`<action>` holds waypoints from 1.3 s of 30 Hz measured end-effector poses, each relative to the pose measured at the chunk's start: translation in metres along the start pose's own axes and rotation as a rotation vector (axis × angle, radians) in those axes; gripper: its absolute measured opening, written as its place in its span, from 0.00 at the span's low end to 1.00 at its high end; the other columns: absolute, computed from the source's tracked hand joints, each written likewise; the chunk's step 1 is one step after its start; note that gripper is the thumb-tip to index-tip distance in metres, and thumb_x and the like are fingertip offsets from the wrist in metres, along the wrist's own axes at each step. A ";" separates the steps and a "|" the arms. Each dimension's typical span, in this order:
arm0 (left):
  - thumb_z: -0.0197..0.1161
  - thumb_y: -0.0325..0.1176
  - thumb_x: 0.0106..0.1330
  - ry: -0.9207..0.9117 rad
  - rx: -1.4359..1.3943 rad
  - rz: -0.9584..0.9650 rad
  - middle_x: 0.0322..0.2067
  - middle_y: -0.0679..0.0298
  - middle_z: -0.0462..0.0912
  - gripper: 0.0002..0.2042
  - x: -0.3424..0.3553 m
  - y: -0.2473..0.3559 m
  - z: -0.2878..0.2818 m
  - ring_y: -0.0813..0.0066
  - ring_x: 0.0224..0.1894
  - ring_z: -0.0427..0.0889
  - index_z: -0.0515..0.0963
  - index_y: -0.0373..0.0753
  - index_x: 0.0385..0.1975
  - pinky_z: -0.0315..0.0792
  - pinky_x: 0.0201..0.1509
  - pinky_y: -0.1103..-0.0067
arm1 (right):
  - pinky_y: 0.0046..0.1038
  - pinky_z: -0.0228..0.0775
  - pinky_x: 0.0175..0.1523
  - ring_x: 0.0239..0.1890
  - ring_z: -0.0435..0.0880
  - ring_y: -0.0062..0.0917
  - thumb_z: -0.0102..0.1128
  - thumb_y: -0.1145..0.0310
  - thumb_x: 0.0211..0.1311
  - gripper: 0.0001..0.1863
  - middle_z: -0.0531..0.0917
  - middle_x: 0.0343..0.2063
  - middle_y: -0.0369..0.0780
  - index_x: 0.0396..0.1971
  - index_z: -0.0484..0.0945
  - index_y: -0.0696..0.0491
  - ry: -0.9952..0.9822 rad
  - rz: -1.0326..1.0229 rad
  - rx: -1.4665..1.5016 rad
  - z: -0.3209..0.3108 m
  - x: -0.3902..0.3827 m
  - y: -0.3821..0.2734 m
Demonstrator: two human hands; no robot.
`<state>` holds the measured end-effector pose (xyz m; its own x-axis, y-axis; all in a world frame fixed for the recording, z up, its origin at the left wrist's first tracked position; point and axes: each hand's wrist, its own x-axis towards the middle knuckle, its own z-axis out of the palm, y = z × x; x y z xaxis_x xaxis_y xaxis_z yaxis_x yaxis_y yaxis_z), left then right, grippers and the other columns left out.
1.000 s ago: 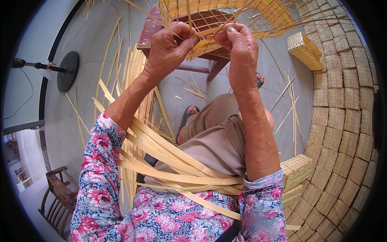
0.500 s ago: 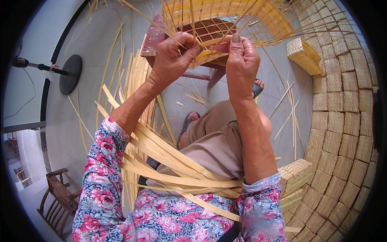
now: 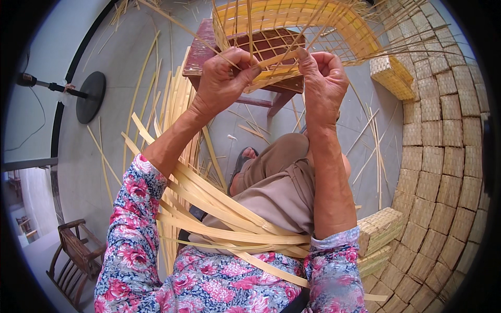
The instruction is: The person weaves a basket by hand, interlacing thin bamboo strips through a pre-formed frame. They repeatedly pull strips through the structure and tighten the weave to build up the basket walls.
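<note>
A partly woven bamboo basket (image 3: 360, 36) rests on a dark red wooden stool (image 3: 201, 49), its loose thin stakes fanning out to the sides. At the basket's near edge, a pale flat bamboo strip (image 3: 279, 58) runs between my hands. My left hand (image 3: 224, 75) pinches the strip's left part between thumb and fingers, beside the upright stakes. Thumb and forefinger of my right hand (image 3: 323, 78) close on the strip farther right; the other fingers are curled. More flat bamboo strips (image 3: 224, 203) lie across my lap.
Stacked woven blocks (image 3: 433, 156) form a wall on the right. A yellow woven block (image 3: 391, 77) stands near it. Loose strips (image 3: 138, 88) litter the grey floor. At left are a black round stand base (image 3: 91, 97) and a wooden chair (image 3: 78, 250).
My right hand has shifted slightly right and down, and its fingers have turned. More of the strip shows between my hands. The left hand has dipped slightly.
</note>
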<state>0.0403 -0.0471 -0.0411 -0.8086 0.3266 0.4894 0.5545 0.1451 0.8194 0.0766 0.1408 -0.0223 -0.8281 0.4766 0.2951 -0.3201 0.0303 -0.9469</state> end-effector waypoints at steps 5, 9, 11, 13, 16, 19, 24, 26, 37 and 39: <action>0.69 0.26 0.66 -0.062 0.117 0.005 0.30 0.69 0.78 0.04 0.005 0.000 -0.005 0.84 0.32 0.77 0.81 0.34 0.31 0.72 0.35 0.83 | 0.15 0.67 0.31 0.27 0.74 0.10 0.67 0.65 0.69 0.10 0.81 0.26 0.30 0.37 0.80 0.57 -0.054 0.046 0.045 0.003 -0.001 -0.003; 0.69 0.25 0.66 -0.053 0.152 -0.005 0.28 0.70 0.77 0.04 0.007 0.002 -0.003 0.85 0.29 0.75 0.81 0.33 0.31 0.70 0.32 0.85 | 0.20 0.70 0.33 0.28 0.77 0.12 0.67 0.65 0.68 0.10 0.83 0.27 0.32 0.37 0.81 0.57 -0.092 0.067 -0.092 -0.002 0.001 0.002; 0.68 0.25 0.65 -0.051 0.165 -0.015 0.28 0.70 0.76 0.04 0.007 0.004 -0.002 0.87 0.28 0.74 0.81 0.33 0.31 0.69 0.31 0.85 | 0.24 0.72 0.34 0.29 0.80 0.17 0.66 0.64 0.68 0.10 0.84 0.28 0.35 0.37 0.82 0.57 -0.098 0.060 -0.253 -0.004 0.002 0.003; 0.68 0.25 0.65 -0.046 0.168 -0.025 0.27 0.70 0.75 0.04 0.007 0.006 -0.002 0.88 0.27 0.73 0.81 0.33 0.31 0.68 0.30 0.86 | 0.30 0.74 0.35 0.30 0.84 0.24 0.63 0.63 0.69 0.11 0.86 0.30 0.39 0.36 0.82 0.56 -0.116 0.047 -0.481 -0.006 0.001 -0.001; 0.68 0.24 0.61 0.006 0.154 -0.012 0.23 0.66 0.77 0.02 0.007 0.007 0.001 0.83 0.24 0.73 0.81 0.34 0.29 0.67 0.28 0.81 | 0.39 0.74 0.37 0.32 0.85 0.39 0.59 0.59 0.71 0.13 0.85 0.31 0.44 0.35 0.82 0.54 -0.138 -0.062 -0.703 -0.011 0.002 0.004; 0.68 0.24 0.61 0.042 0.207 -0.021 0.24 0.64 0.78 0.03 0.005 0.010 0.003 0.81 0.24 0.74 0.81 0.34 0.29 0.68 0.28 0.80 | 0.43 0.72 0.37 0.34 0.83 0.47 0.57 0.56 0.72 0.15 0.84 0.31 0.46 0.33 0.81 0.52 -0.180 -0.054 -0.779 -0.011 0.003 0.000; 0.69 0.25 0.65 0.030 0.208 0.035 0.25 0.71 0.73 0.03 0.000 0.004 0.000 0.86 0.25 0.68 0.80 0.34 0.33 0.64 0.28 0.83 | 0.44 0.70 0.36 0.33 0.83 0.47 0.59 0.53 0.71 0.17 0.83 0.29 0.46 0.32 0.80 0.52 -0.201 -0.076 -0.762 -0.010 0.003 0.001; 0.69 0.25 0.65 0.035 0.213 0.035 0.25 0.71 0.73 0.04 -0.001 0.002 -0.001 0.85 0.25 0.67 0.80 0.33 0.33 0.64 0.28 0.83 | 0.44 0.70 0.36 0.33 0.83 0.47 0.59 0.52 0.71 0.17 0.84 0.29 0.45 0.32 0.80 0.52 -0.217 -0.047 -0.756 -0.009 0.003 0.000; 0.68 0.25 0.66 0.039 0.241 0.077 0.26 0.70 0.75 0.04 -0.002 0.004 -0.003 0.85 0.25 0.71 0.80 0.34 0.34 0.67 0.28 0.83 | 0.46 0.72 0.37 0.34 0.83 0.47 0.59 0.50 0.70 0.18 0.84 0.29 0.44 0.32 0.79 0.51 -0.206 -0.154 -0.913 -0.007 0.003 -0.001; 0.68 0.25 0.67 0.015 0.197 0.010 0.26 0.70 0.76 0.03 0.000 0.004 -0.004 0.86 0.24 0.71 0.80 0.34 0.35 0.67 0.28 0.84 | 0.45 0.72 0.38 0.34 0.83 0.47 0.59 0.51 0.70 0.17 0.84 0.30 0.44 0.33 0.79 0.51 -0.192 -0.148 -0.845 -0.007 0.002 0.000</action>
<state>0.0417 -0.0506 -0.0371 -0.8048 0.3151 0.5030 0.5892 0.3223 0.7409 0.0783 0.1474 -0.0228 -0.8925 0.2629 0.3666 -0.0453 0.7563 -0.6526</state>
